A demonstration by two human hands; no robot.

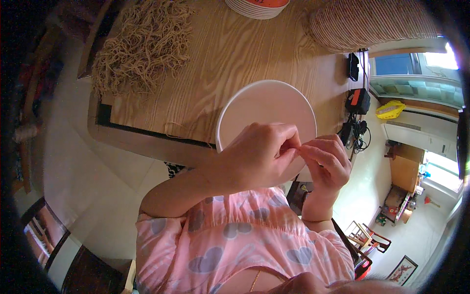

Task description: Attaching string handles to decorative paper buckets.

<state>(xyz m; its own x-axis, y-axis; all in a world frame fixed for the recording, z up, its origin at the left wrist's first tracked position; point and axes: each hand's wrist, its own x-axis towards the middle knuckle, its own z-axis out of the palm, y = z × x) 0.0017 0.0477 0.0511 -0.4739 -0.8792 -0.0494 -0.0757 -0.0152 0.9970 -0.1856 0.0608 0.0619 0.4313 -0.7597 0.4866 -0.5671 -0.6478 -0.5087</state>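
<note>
My left hand (pixel 264 154) and my right hand (pixel 329 160) meet fingertip to fingertip over the near side of a white round tub (pixel 265 93). Both are closed in a pinch, and whatever lies between the fingertips is too small to make out. The tub stands by the table's near edge, its inside partly hidden by my left hand. Left of it, a thin tan strand (pixel 171 132) lies along the table edge and runs toward my left wrist. A tangled heap of tan cord pieces (pixel 147 49) covers the far left of the wooden table (pixel 210 63).
A large cord-wrapped cylinder (pixel 374 24) is at the far right, and a white ribbed stack with an orange top (pixel 257 10) at the back. Black adapters (pixel 358 101) and coiled cables (pixel 361 136) sit at the right edge. A yellow bag (pixel 390 110) is beyond.
</note>
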